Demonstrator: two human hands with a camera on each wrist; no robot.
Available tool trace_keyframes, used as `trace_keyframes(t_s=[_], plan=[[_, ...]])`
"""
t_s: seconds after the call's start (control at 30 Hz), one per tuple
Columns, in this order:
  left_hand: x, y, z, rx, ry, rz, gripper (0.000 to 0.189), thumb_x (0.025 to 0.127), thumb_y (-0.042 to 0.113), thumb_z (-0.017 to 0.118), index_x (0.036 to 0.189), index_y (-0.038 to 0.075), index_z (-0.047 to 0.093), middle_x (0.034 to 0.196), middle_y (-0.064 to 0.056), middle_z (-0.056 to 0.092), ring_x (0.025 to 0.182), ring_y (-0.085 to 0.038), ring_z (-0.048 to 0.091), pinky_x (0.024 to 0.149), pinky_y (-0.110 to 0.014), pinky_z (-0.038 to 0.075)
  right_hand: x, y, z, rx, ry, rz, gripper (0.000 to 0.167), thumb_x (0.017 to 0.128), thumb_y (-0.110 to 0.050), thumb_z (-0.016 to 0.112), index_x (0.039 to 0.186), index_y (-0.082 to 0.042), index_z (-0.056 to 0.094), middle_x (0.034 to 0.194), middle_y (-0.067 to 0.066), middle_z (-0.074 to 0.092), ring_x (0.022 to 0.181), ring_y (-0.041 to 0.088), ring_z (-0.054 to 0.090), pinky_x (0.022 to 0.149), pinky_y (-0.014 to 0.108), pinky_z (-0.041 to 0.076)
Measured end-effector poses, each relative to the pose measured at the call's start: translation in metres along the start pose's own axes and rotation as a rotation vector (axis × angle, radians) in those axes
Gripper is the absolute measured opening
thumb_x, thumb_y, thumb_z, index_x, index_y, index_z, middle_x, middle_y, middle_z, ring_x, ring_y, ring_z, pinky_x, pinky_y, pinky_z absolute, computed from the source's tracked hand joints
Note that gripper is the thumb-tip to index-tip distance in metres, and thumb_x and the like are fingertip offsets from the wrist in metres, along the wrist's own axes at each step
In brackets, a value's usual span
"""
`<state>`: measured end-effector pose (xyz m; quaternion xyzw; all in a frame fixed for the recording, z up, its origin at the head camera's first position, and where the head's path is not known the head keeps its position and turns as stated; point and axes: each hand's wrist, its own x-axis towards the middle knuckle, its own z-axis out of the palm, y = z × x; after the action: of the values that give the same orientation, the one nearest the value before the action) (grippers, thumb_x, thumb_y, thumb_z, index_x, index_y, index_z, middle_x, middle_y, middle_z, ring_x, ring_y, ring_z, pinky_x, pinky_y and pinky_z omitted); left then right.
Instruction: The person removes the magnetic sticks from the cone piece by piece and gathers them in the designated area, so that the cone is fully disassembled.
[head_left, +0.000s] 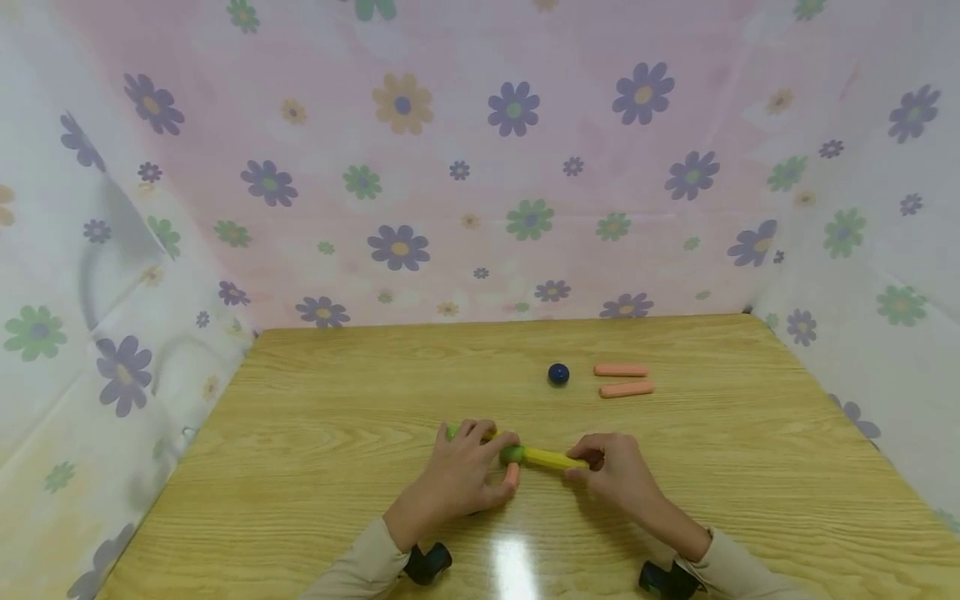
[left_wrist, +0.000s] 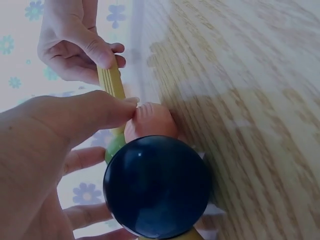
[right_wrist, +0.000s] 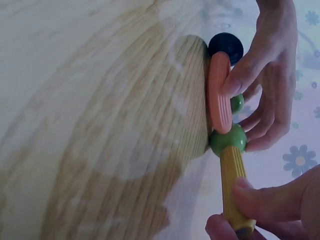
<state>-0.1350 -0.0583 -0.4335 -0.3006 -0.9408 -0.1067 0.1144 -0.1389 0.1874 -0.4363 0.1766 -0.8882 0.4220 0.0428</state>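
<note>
My right hand pinches a ribbed yellow stick near its outer end. The stick's other end touches a green ball. My left hand holds a joined group of sticks and balls on the table. Its thumb lies against a curved orange stick, with the fingers on the far side. That orange stick runs between the green ball and a dark blue ball. Behind it a second green ball shows, partly covered. Another yellow piece peeks out below the blue ball.
Farther back on the wooden table lie a loose dark blue ball and two straight orange sticks, an upper orange stick and a lower orange stick. Flowered cloth hangs behind and on both sides.
</note>
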Motion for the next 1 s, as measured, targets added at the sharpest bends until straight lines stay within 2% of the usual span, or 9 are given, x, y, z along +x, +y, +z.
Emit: trace_keyframes(t_s=[0.17, 0.4, 0.77, 1.0], plan=[[0.001, -0.001, -0.002, -0.006, -0.012, -0.038, 0.034, 0.089, 0.04, 0.054, 0.121, 0.029, 0.058, 0.118, -0.008, 0.056, 0.106, -0.029, 0.053, 0.08, -0.068, 0.039, 0.002, 0.002, -0.008, -0.002, 0.023, 0.022, 0.016, 0.069, -0.004, 0.083, 0.081, -0.007, 0.074, 0.072, -0.002, 0.067, 0.06, 0.006, 0.058, 0.054, 0.022, 0.05], [-0.001, -0.004, -0.004, -0.014, -0.031, -0.067, 0.035, 0.089, 0.04, 0.054, 0.122, 0.029, 0.057, 0.118, -0.007, 0.055, 0.107, -0.03, 0.052, 0.081, -0.068, 0.038, 0.005, 0.009, -0.023, 0.109, -0.057, 0.026, 0.018, 0.074, -0.009, 0.081, 0.089, -0.007, 0.072, 0.087, 0.005, 0.069, 0.074, 0.013, 0.064, 0.061, 0.022, 0.053], [-0.003, -0.006, -0.002, -0.024, -0.049, -0.074, 0.039, 0.088, 0.044, 0.054, 0.125, 0.029, 0.055, 0.12, -0.006, 0.053, 0.109, -0.03, 0.051, 0.083, -0.068, 0.037, 0.005, 0.019, -0.044, 0.231, -0.099, 0.069, 0.022, 0.077, -0.014, 0.078, 0.096, -0.005, 0.073, 0.095, 0.01, 0.069, 0.084, 0.016, 0.064, 0.068, 0.026, 0.055], [-0.002, -0.007, 0.0, -0.034, -0.04, -0.076, 0.038, 0.088, 0.043, 0.054, 0.124, 0.03, 0.055, 0.12, -0.006, 0.053, 0.109, -0.03, 0.05, 0.083, -0.068, 0.037, 0.005, 0.027, -0.051, 0.276, -0.038, 0.1, 0.022, 0.076, -0.013, 0.079, 0.096, -0.005, 0.073, 0.099, 0.012, 0.067, 0.086, 0.015, 0.064, 0.07, 0.027, 0.055]])
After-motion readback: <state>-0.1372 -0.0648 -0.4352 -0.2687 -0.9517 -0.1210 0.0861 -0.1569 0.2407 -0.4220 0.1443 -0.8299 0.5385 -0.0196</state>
